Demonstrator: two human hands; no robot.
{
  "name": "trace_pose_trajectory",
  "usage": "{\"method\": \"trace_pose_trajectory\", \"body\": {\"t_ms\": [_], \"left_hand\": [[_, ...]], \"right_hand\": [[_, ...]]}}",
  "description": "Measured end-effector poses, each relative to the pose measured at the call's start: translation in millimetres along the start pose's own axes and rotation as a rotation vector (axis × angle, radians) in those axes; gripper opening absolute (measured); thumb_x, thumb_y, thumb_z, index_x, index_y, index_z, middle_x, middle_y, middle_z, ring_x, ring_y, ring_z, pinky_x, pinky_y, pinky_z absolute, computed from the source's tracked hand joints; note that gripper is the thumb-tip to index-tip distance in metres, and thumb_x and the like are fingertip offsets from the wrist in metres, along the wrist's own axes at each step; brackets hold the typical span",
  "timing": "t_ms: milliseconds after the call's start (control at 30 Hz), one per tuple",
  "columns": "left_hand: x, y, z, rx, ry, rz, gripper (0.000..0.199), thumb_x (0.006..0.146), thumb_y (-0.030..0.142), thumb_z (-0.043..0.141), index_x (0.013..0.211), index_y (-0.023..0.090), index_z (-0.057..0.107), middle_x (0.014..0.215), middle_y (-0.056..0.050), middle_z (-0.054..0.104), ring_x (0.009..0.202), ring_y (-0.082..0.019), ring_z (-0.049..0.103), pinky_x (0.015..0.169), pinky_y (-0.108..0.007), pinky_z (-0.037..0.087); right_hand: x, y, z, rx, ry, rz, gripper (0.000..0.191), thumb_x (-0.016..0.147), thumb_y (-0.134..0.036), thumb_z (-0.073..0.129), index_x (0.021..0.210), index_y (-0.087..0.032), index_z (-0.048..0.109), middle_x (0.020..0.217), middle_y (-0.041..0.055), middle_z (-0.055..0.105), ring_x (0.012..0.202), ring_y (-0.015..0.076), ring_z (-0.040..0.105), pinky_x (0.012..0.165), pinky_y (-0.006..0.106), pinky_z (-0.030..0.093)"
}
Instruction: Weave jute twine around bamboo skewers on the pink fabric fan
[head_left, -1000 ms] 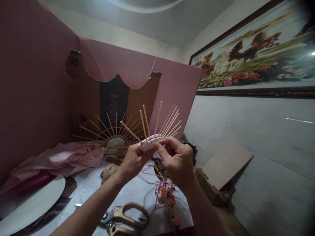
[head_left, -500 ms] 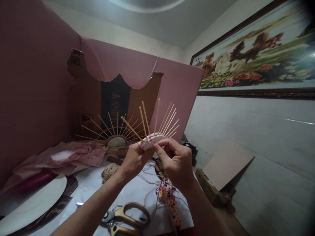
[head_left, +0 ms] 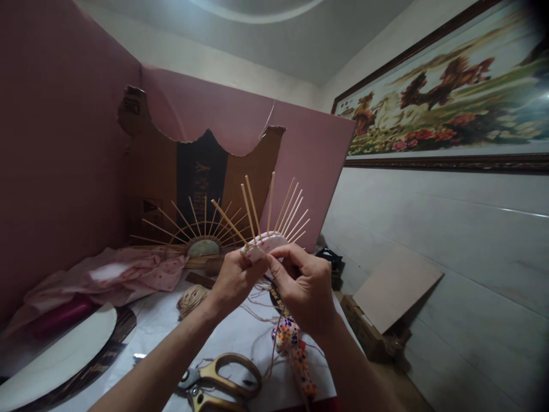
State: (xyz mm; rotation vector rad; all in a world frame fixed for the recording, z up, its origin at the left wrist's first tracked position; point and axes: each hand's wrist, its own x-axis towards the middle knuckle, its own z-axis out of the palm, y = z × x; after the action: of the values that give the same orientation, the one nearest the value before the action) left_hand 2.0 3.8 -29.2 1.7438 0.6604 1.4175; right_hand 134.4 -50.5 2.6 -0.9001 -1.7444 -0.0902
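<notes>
My left hand (head_left: pixel 235 280) grips the left end of a fan-shaped piece with a spotted white cloth-covered base (head_left: pixel 266 245). Thin wooden sticks (head_left: pixel 270 203) spread upward from that base. Close beside it, my right hand (head_left: pixel 304 280) has thumb and forefinger pinched at the base's near edge on a strand of twine, mostly hidden by the fingers. Twine (head_left: pixel 273 349) also hangs below the right hand to the table. Scissors with bronze handles (head_left: pixel 227 375) lie beneath my hands, left of a flower-patterned object (head_left: pixel 294 349). A ball of twine (head_left: pixel 191 300) sits behind my left wrist.
A second stick fan (head_left: pixel 203 247) stands at the back before a torn cardboard piece (head_left: pixel 253 171). Pink spotted cloth (head_left: pixel 146 274) lies at left, near a white oval board (head_left: pixel 64 360). A flat board (head_left: pixel 397 286) leans right of the table.
The fan's sticks have tilted slightly to the left, and my right hand has shifted a little left and down. Both hands keep their hold.
</notes>
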Motion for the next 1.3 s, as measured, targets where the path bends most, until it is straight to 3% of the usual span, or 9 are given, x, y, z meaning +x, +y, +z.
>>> {"method": "trace_pose_trajectory", "body": {"t_ms": [333,867,1133,1300], "left_hand": [[-1,1,2.7,0.047,0.018,0.003,0.031,0.082,0.042,0.059,0.069,0.014,0.056,0.062,0.002,0.045,0.059,-0.010,0.038,0.055,-0.021,0.034],[-1,8,7.4,-0.032,-0.028,0.020,0.028,0.083,0.036,0.061,0.068,0.013,0.056,0.065,0.002,0.050,0.059,-0.008,0.040,0.054,-0.018,0.034],[-3,5,6.4,-0.023,-0.034,0.009,0.028,0.083,0.036,0.061,0.095,0.012,0.067,0.072,0.000,0.057,0.064,-0.010,0.046,0.059,-0.020,0.039],[-3,1,6.6,0.003,-0.028,-0.002,0.028,0.083,0.038,0.061,0.088,0.011,0.068,0.069,0.000,0.054,0.062,-0.010,0.044,0.058,-0.021,0.038]], "right_hand": [[2,3,0,0.024,0.054,-0.012,0.008,0.084,-0.021,0.062,0.076,-0.018,0.064,0.058,-0.0028,0.061,0.048,0.0079,0.051,0.049,0.022,0.035],[5,8,-3,-0.009,0.095,0.026,0.009,0.083,-0.021,0.062,0.076,-0.019,0.066,0.067,0.0002,0.068,0.056,0.0108,0.058,0.052,0.023,0.041],[5,11,-2,-0.015,0.091,0.038,0.009,0.083,-0.023,0.061,0.078,-0.019,0.067,0.069,0.0008,0.069,0.059,0.0123,0.061,0.052,0.024,0.043],[5,12,-3,-0.010,0.105,0.039,0.009,0.083,-0.023,0.061,0.078,-0.019,0.068,0.069,0.0010,0.070,0.059,0.0123,0.061,0.053,0.024,0.045]]}}
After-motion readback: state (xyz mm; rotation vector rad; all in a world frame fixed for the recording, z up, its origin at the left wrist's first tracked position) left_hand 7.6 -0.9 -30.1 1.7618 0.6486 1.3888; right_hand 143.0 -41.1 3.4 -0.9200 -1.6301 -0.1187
